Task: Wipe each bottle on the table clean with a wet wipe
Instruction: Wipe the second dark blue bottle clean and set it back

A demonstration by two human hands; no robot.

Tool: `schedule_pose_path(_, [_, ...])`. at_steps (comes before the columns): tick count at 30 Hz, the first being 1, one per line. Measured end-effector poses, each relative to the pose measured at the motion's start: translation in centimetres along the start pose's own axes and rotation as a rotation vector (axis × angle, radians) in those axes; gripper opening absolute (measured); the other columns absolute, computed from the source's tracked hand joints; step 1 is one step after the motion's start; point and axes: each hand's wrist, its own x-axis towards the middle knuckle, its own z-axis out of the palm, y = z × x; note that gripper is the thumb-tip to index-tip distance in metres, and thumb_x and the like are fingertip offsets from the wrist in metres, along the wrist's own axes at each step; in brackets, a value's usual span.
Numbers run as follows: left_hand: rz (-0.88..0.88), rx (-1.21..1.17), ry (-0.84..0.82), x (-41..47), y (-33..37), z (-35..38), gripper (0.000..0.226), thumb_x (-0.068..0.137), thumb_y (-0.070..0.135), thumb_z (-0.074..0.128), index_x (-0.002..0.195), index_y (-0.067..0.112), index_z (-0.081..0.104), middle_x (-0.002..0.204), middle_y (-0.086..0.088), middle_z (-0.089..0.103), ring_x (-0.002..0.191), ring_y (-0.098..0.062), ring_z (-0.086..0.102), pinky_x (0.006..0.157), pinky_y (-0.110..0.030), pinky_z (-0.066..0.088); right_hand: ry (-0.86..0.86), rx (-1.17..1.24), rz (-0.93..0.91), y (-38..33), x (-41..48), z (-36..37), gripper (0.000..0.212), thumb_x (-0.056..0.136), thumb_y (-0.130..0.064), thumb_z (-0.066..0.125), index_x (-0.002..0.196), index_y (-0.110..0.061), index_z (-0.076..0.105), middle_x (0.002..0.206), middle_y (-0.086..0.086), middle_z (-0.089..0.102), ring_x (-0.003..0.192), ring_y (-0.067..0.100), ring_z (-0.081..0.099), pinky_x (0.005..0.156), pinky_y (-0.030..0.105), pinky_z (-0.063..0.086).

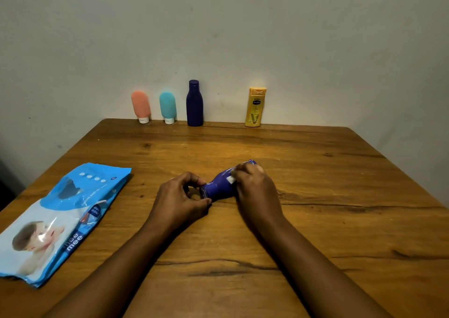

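Small blue bottle [218, 188] lies on its side mid-table [315, 171], cap end pinched by left hand [179, 199] fingertips. Right hand [255, 188] wraps over the bottle body, covering most of it; only a white corner of the wet wipe [230, 179] pokes out under the fingers, rest hidden. Left of the bottle: wipes pack [60, 220], lying flat, print partly glared. Behind the bottle along the wall: pink tube [141, 106], teal tube [167, 107], dark blue bottle [194, 103], yellow bottle [255, 107], label too small to read fully.
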Motion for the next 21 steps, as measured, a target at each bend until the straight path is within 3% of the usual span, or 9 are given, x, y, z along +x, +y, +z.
schedule_pose_path(3, [-0.012,-0.007,0.002,0.0,-0.1,0.0,0.036,0.069,0.012,0.085,0.098,0.024,0.067,0.087,0.008,0.066,0.08,-0.011,0.064,0.072,-0.037,0.058,0.02,0.029,0.038,0.7,0.2,-0.2,0.027,0.085,-0.005,0.059,0.112,-0.011,0.064,0.113,0.005,0.059,0.102,0.016,0.052,0.081,0.023,0.043])
schedule_pose_path(8, [-0.022,-0.039,0.006,0.2,-0.6,0.1,0.034,0.066,0.008,0.085,0.09,0.026,0.068,0.082,0.001,0.071,0.08,-0.026,0.069,0.068,-0.048,0.06,-0.039,0.003,-0.157,-1.6,-1.2,0.6,0.029,0.082,-0.01,0.068,0.11,-0.013,0.066,0.111,0.002,0.061,0.097,0.016,0.056,0.074,0.022,0.046])
schedule_pose_path(15, [-0.025,-0.017,-0.026,0.3,-0.5,0.0,0.036,0.068,0.012,0.087,0.094,0.028,0.067,0.087,0.005,0.068,0.083,-0.021,0.065,0.073,-0.043,0.059,0.076,0.006,0.151,4.1,1.5,-0.6,0.025,0.086,-0.003,0.057,0.108,-0.011,0.066,0.107,0.004,0.061,0.103,0.018,0.053,0.079,0.025,0.046])
schedule_pose_path(21, [-0.055,-0.033,-0.017,0.3,-0.6,0.0,0.036,0.066,0.012,0.087,0.092,0.029,0.067,0.087,0.006,0.069,0.086,-0.023,0.066,0.075,-0.049,0.06,-0.033,-0.009,-0.124,-0.2,-0.6,0.4,0.026,0.083,-0.009,0.065,0.108,-0.013,0.066,0.111,0.002,0.061,0.099,0.016,0.054,0.076,0.022,0.044])
